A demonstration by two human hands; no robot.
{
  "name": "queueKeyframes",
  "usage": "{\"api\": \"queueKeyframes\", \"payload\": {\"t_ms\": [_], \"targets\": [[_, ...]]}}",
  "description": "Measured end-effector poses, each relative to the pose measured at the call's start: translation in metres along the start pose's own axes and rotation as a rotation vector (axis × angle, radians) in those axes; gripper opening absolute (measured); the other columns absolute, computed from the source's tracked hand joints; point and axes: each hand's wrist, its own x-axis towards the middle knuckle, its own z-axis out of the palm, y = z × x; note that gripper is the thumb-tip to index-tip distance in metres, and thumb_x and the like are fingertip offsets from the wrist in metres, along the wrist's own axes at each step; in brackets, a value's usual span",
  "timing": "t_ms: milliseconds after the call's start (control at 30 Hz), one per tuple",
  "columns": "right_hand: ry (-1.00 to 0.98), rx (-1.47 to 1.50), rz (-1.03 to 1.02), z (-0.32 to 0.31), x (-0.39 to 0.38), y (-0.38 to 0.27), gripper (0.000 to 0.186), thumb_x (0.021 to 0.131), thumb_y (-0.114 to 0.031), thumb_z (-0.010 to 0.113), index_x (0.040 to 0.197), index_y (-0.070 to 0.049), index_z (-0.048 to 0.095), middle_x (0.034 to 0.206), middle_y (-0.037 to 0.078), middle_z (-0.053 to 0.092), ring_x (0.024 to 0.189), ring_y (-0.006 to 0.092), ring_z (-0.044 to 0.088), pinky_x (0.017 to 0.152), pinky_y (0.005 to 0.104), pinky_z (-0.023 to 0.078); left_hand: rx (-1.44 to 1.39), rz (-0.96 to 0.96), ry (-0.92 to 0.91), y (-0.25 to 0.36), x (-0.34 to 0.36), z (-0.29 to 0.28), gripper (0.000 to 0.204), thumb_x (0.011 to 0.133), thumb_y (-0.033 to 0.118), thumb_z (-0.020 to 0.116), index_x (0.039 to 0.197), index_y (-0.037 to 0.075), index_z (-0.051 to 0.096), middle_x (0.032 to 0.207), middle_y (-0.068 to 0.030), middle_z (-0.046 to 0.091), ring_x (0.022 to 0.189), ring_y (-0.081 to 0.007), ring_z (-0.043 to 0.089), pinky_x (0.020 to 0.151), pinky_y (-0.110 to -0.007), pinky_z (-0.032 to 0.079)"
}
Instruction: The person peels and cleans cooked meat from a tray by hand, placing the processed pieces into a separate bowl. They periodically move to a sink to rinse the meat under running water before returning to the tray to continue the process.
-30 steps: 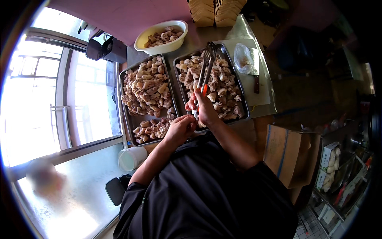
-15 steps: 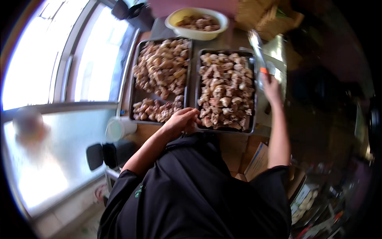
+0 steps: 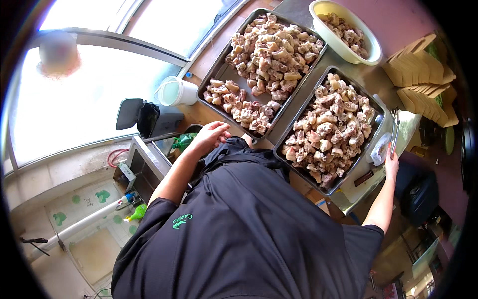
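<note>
Two dark metal trays of pale, pinkish meat pieces lie side by side, the left tray (image 3: 236, 76) higher in the picture than the right tray (image 3: 382, 113). My left hand (image 3: 213, 133) is near the lower edge of the left tray, empty, fingers loosely bent and apart. My right hand (image 3: 391, 162) grips long metal tongs (image 3: 395, 130) at the outer side of the right tray. A clear plastic bag (image 3: 379, 148) lies there, beside a wooden-handled knife (image 3: 363, 178).
An oval bowl of meat (image 3: 372, 50) is at the top right, near stacked brown cardboard pieces (image 3: 420, 67). At the left are a white bucket (image 3: 181, 92), an open bin (image 3: 129, 114), a metal sink (image 3: 144, 164) and a green bottle (image 3: 138, 212) by the window.
My hands have separated: the right took the tongs out to the right side of its tray, and the left now rests apart with fingers loose. The whole view has turned.
</note>
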Motion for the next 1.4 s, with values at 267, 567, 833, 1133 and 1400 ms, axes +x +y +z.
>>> {"api": "queueKeyframes", "payload": {"t_ms": [267,567,833,1133,1400], "targets": [[0.09,0.09,0.025,0.026,0.01,0.008,0.079,0.092,-0.065,0.062,0.139,-0.002,0.058,0.122,0.019,0.071,0.116,0.0299,0.067,0.101,0.0392,0.049,0.094,0.089,0.003,0.021,0.025,-0.016,0.027,0.102,0.031,0.063,0.117,0.008,0.062,0.089,0.0013,0.069,0.066,-0.0014,0.058,0.05,-0.017,0.042],[0.312,0.51,-0.041,0.029,-0.083,-0.062,0.062,0.101,-0.035,0.065,0.142,0.009,0.048,0.139,0.025,0.06,0.128,0.0283,0.06,0.108,0.0371,0.047,0.442,0.417,-0.027,0.069,0.113,-0.049,0.031,0.092,0.03,0.071,0.108,0.003,0.07,0.087,-0.0037,0.073,0.076,-0.0114,0.066,0.07,-0.028,0.054],[0.361,0.578,0.075,0.135,-0.266,-0.19,0.04,0.101,-0.021,0.066,0.133,0.002,0.06,0.136,0.02,0.063,0.125,0.0261,0.061,0.107,0.0374,0.049,0.707,0.634,0.114,0.112,0.209,-0.099,0.025,0.086,0.025,0.07,0.1,0.005,0.072,0.089,-0.0139,0.073,0.084,-0.0254,0.072,0.078,-0.036,0.057],[0.228,0.733,0.06,0.223,-0.362,-0.338,0.031,0.103,-0.015,0.063,0.127,0.005,0.063,0.119,0.013,0.069,0.108,0.0195,0.065,0.095,0.0317,0.053,0.892,1.114,0.314,0.196,0.299,-0.083,0.03,0.083,0.012,0.065,0.113,0.008,0.065,0.109,-0.0189,0.069,0.103,-0.0379,0.066,0.088,-0.047,0.054],[0.188,0.61,0.066,0.217,-0.369,-0.402,0.03,0.103,-0.016,0.061,0.125,0.005,0.065,0.117,0.014,0.071,0.103,0.0189,0.068,0.091,0.0319,0.055,1.041,1.071,0.189,0.201,0.312,-0.082,0.031,0.077,0.004,0.065,0.108,0.004,0.062,0.108,-0.0192,0.067,0.103,-0.0384,0.065,0.087,-0.047,0.055]]}}
